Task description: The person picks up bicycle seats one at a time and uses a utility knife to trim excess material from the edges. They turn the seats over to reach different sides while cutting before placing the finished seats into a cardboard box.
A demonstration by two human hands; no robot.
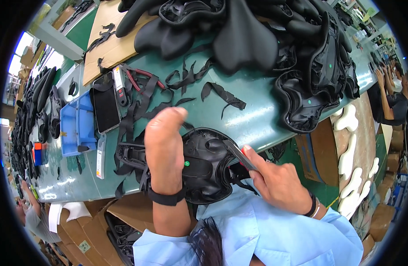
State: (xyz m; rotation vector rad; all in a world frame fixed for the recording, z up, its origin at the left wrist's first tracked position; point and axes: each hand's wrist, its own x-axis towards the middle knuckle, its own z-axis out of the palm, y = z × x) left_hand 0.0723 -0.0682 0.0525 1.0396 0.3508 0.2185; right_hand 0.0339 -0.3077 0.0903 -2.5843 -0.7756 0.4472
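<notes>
From where I stand, the saddle (198, 169) lies underside up at the near edge of the green table (255, 99), right in front of the person in the light blue shirt (283, 230). The left hand (165, 148) is over the saddle's left part, seen edge-on, thumb side up; I can't tell from here how its fingers are set, or whether they grip anything. A black band (167, 197) circles that wrist. The right hand (277, 179) has its fingers wrapped round a grey and red knife (242, 156), whose tip points far and left, over the saddle's right side.

Black scraps (226, 96) are strewn beyond the left hand, with red-handled pliers (156, 80) among them. Farther left sit a dark slab (108, 108) and a blue bin (75, 128), with a slim white pack (101, 156) just nearer. More black saddles (244, 40) are heaped along the far side and to the right, some top up, others showing their hollow undersides. A cardboard sheet (123, 49) lies at the far left. Off to the right, past white pads (348, 153), a co-worker (392, 104) in dark clothes reaches out.
</notes>
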